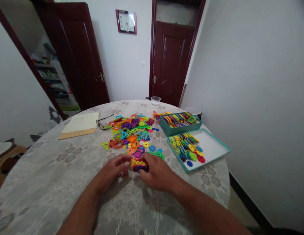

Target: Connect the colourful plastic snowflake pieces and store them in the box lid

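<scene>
A small stack of interlocking plastic pieces [139, 164], orange, yellow and purple, sits just above the table between both hands. My left hand [114, 170] pinches its left end with closed fingers. My right hand [157, 172] wraps its fingers round the right end. Right behind the stack lies a loose pile of colourful plastic pieces [130, 134] spread over the middle of the round table [49, 182].
Two teal box halves stand at the right: the deeper box [166, 129] full of sorted pieces, the flat lid [213, 147] with several more. A tan folder [79, 125] and glasses [103, 122] lie at the back left. A clear cup [155, 100] stands at the far edge.
</scene>
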Motion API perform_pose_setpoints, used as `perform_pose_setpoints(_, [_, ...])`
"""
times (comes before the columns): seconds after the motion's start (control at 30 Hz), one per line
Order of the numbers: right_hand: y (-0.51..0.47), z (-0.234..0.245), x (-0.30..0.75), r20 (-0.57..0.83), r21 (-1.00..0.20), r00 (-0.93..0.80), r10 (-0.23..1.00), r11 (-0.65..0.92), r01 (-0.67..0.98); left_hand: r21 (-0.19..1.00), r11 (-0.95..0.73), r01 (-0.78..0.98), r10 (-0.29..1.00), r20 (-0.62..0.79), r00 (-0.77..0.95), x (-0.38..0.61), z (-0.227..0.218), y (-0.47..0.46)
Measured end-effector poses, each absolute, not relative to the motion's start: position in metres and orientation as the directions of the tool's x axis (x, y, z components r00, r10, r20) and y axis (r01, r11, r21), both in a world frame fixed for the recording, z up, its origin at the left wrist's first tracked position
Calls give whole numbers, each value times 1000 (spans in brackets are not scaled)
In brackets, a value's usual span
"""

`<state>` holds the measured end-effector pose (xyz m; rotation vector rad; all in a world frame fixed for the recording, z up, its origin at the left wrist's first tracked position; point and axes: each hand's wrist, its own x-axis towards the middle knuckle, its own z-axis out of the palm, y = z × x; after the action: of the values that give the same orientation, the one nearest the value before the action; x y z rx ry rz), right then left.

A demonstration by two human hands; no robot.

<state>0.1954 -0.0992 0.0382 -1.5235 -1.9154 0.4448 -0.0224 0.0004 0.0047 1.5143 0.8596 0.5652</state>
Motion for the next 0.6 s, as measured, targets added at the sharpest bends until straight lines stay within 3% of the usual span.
perform_pose_setpoints(0.13, [-97, 86, 248, 332, -678, 76, 940, 182, 712, 955, -58, 292, 837, -112, 535, -16, -2, 2])
perform_pose_setpoints(0.3, [-47, 109, 375, 426, -619, 398, 812, -59, 783, 933, -96, 346, 836, -113, 536, -12, -7, 3])
perform_pose_setpoints(0.47, [15, 105, 498, 306, -382, 625, 718, -509, 771, 938, -57, 341, 842, -138, 521, -11, -5, 2])
perform_pose_setpoints(0.6, [46, 101, 544, 212, -300, 662, 719, -597, 745, 938, -35, 346, 853, -153, 499, -11, -4, 2])
